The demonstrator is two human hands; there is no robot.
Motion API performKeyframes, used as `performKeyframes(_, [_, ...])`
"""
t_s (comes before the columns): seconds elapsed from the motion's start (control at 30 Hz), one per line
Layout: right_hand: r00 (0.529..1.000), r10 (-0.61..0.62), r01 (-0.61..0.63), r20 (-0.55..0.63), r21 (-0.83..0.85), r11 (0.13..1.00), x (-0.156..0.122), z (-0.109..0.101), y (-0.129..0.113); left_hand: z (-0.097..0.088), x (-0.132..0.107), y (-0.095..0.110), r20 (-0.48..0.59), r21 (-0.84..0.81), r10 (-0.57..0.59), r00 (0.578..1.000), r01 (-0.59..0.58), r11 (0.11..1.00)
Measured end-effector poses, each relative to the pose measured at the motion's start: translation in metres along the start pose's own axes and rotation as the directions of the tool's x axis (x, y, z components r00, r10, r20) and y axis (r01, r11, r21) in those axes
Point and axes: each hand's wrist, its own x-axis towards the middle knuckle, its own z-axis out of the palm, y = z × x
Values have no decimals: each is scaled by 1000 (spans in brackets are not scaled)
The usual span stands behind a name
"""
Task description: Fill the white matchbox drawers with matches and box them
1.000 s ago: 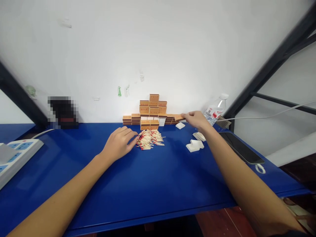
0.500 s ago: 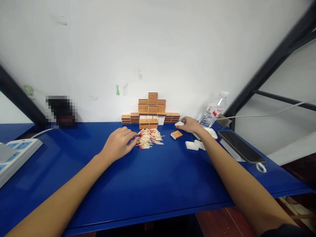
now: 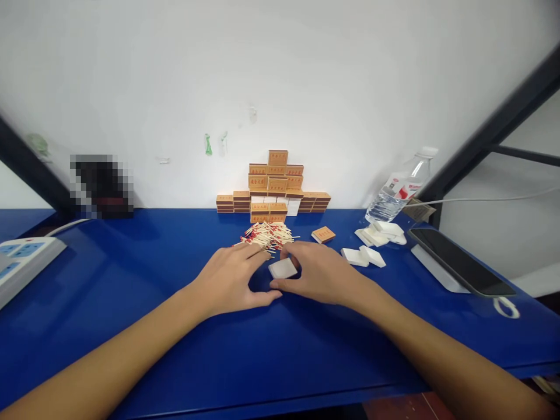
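My right hand grips a small white matchbox tray between thumb and fingers, a little above the blue tabletop. Opposite it, my left hand is open, its thumb and fingers spread apart beside the tray. Just beyond both hands lies a loose heap of red-tipped matches. Behind the heap, orange matchboxes are stacked in a stepped pile against the wall. A single orange matchbox lies to the right of the heap.
More white matchbox trays lie on the right, some near a tilted water bottle. A phone rests on a white object at the far right. At the left edge sits a power strip. Dark metal posts flank the blue table.
My right hand has brought the white matchbox tray from the right toward the middle front. My left hand has drawn closer to it, off the left side of the match heap. The view has shifted slightly.
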Motion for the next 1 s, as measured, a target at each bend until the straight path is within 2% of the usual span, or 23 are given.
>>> performKeyframes(0.07, [999, -18, 14, 49, 95, 995, 1, 1, 6, 4, -1, 2, 60, 6, -24, 998, 23, 1000])
performKeyframes(0.13, [998, -37, 25, 59, 186, 982, 6, -2, 23, 6, -1, 1, 84, 2, -35, 996, 35, 999])
performKeyframes(0.23, [996, -74, 79, -42, 125, 989, 18, -5, 48, 8, -1, -1, 96, -44, -40, 995, 45, 998])
performKeyframes(0.33, [992, -107, 112, -61, 90, 990, 27, 0, 61, 7, -1, -1, 93, -82, -57, 994, 65, 995])
performKeyframes(0.6, [986, -142, 152, -83, 120, 981, 30, 9, 63, 3, -1, -4, 114, -106, -29, 993, 41, 994])
performKeyframes(0.77, [991, -133, 129, 12, 158, 979, 31, 9, 61, 0, -1, -4, 132, -95, -21, 991, 34, 995])
performKeyframes(1.0, [987, -140, 136, 77, 49, 989, 28, 15, 62, 1, -1, -5, 115, -116, -13, 993, 26, 993])
